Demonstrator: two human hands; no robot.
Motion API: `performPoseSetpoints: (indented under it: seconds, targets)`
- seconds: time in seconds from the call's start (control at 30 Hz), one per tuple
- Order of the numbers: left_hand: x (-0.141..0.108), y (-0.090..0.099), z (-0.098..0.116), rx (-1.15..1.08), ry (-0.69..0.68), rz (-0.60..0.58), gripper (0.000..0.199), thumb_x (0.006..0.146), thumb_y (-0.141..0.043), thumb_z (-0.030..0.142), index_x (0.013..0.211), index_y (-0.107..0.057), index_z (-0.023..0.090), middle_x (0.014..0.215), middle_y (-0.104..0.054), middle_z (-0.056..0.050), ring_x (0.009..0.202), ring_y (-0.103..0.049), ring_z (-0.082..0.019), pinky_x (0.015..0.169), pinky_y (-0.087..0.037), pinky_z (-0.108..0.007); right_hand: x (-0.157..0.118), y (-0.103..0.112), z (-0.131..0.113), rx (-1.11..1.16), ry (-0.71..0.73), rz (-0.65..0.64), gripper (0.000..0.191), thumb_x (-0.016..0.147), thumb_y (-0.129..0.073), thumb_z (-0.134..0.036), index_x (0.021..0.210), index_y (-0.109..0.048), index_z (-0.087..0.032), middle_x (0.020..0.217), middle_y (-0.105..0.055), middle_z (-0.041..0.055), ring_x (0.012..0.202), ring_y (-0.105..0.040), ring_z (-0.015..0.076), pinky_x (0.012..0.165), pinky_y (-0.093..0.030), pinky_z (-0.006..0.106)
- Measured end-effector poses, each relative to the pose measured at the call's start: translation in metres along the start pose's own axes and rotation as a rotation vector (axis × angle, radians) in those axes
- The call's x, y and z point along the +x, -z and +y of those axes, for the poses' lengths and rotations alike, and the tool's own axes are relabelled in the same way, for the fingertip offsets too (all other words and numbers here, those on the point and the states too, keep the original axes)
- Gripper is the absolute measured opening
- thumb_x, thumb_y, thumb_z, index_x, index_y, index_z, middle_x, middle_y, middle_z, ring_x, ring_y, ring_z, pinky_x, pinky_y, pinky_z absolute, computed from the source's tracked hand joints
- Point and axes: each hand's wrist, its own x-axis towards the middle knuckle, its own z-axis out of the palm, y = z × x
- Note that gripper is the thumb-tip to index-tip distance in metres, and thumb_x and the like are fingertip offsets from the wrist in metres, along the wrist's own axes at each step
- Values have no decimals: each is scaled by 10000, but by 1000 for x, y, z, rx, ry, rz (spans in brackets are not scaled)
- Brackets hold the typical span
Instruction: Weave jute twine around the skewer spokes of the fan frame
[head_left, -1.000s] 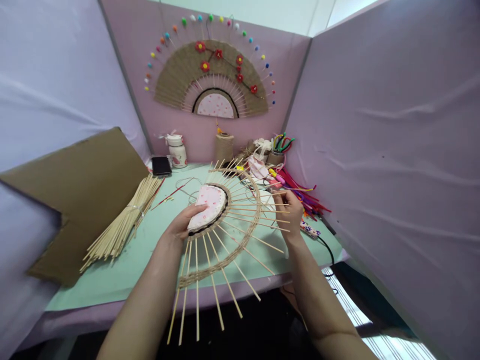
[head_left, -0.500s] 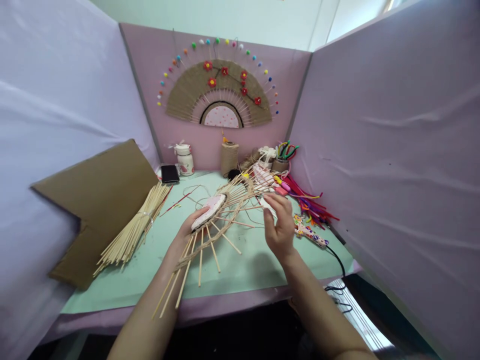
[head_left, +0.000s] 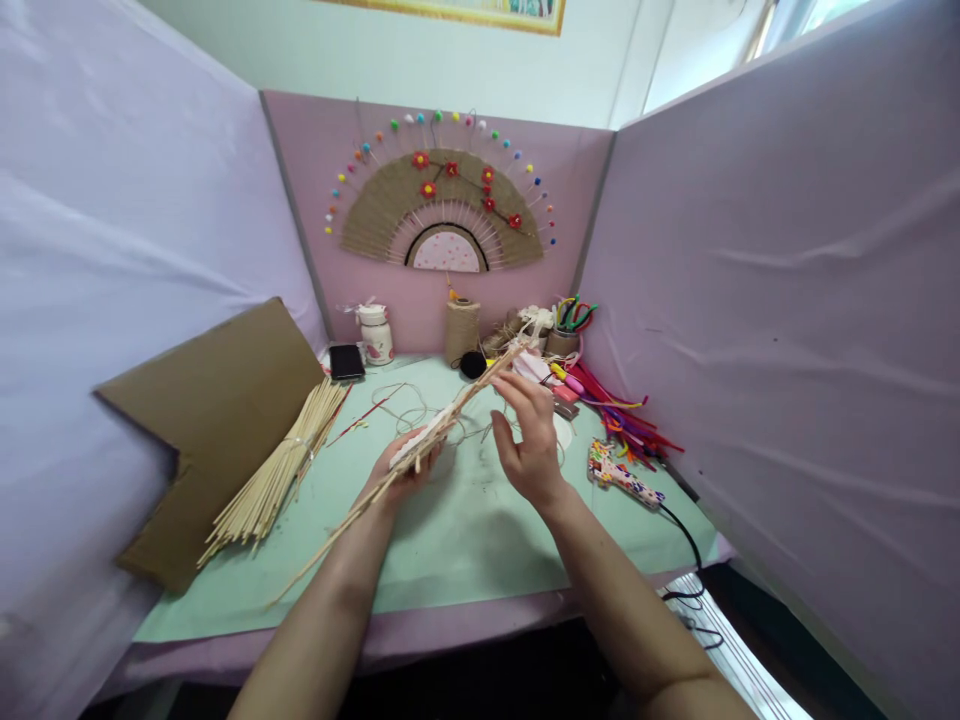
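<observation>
My left hand [head_left: 405, 482] grips the half-round base of a stick fan frame [head_left: 431, 437], fingers behind it and thumb along its pale face. The frame is seen nearly edge-on, slanting from the lower left up to the right, so its sticks and woven twine overlap in a thin line. Beside its upper right end is my right hand [head_left: 531, 440], thumb and fingers apart. The fingertips are very close to the sticks; whether they touch is unclear. Loose twine [head_left: 409, 405] lies in loops on the table behind the frame.
On the left lie a bundle of sticks [head_left: 281, 465] and brown cardboard [head_left: 217, 400]. A phone [head_left: 346, 362], bottle [head_left: 376, 335] and twine spool [head_left: 463, 332] stand at the back. Pipe cleaners [head_left: 622, 415] and a corded glue gun [head_left: 626, 480] lie right. A finished fan [head_left: 442, 210] hangs behind.
The fan frame has been tilted from showing its spread sticks to nearly edge-on. My left hand has turned with it, and my right hand has shifted slightly left, staying open.
</observation>
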Motion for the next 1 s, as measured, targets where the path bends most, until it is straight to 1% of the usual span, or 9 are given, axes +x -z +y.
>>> performPoseSetpoints:
  seconds: [0.13,0.23,0.33,0.5,0.63,0.73,0.8,0.87,1.0]
  targets:
    - [-1,6,3,-100,111,78,469,946,-403,216,1401,-310,148,784,-713,-83,644,-713,-134,529,-554,-144,17,-6,12,131,-176,245,490,874,-568,-265,1332,-397,-246,1338,-468,121,1252,-467,240,986,-446,442]
    - [-3,7,2,-80,55,128,503,917,-465,170,1397,-316,148,782,-701,-70,616,-696,-111,512,-542,-129,38,-12,24,242,-241,113,575,879,-575,-347,1387,-334,-230,1390,-460,135,1295,-439,241,1027,-405,444]
    - [-6,6,-1,-131,6,160,547,913,-477,154,1424,-283,133,763,-687,-57,572,-676,-92,483,-527,-110,56,-19,28,293,-239,-20,496,907,-535,-358,1362,-388,-231,1235,-596,108,1173,-538,223,991,-415,427]
    - [-8,-5,-2,-147,-36,169,561,923,-468,159,1444,-262,131,710,-684,-45,492,-643,-79,442,-501,-81,70,-29,16,130,-280,88,368,892,-554,-317,1247,-523,-228,905,-660,36,880,-581,197,906,-424,403]
    - [-11,-20,-6,-197,-281,132,525,934,-384,143,1436,-237,93,813,-703,-85,571,-673,-92,482,-544,-117,81,-44,12,0,-287,178,225,875,-558,-261,1087,-616,-211,815,-650,31,833,-561,206,888,-408,396]
    - [-11,-28,-20,-190,-406,236,450,937,-334,135,1378,-313,48,764,-684,-82,601,-679,-101,506,-552,-126,88,-59,19,2,-215,118,251,880,-512,-207,1114,-601,-185,892,-650,62,827,-567,205,853,-425,363]
    - [-10,-32,-33,-55,-491,338,383,913,-374,115,1291,-425,83,727,-675,-63,601,-679,-113,508,-553,-146,88,-68,25,-2,-177,44,276,874,-477,-164,1124,-594,-165,954,-644,88,832,-571,208,827,-436,346]
    - [-9,-36,-44,141,-623,369,305,881,-450,118,1181,-504,129,778,-688,-64,685,-698,-132,576,-569,-180,86,-74,28,-43,-170,-23,294,863,-456,-134,1119,-600,-156,976,-642,103,844,-575,218,819,-438,346]
    - [-8,-53,-53,618,-1010,450,257,818,-573,159,1067,-523,201,1001,-669,-51,844,-698,-159,731,-571,-264,82,-73,27,-97,-202,-67,296,861,-448,-135,1109,-608,-149,959,-644,113,843,-581,233,796,-443,354]
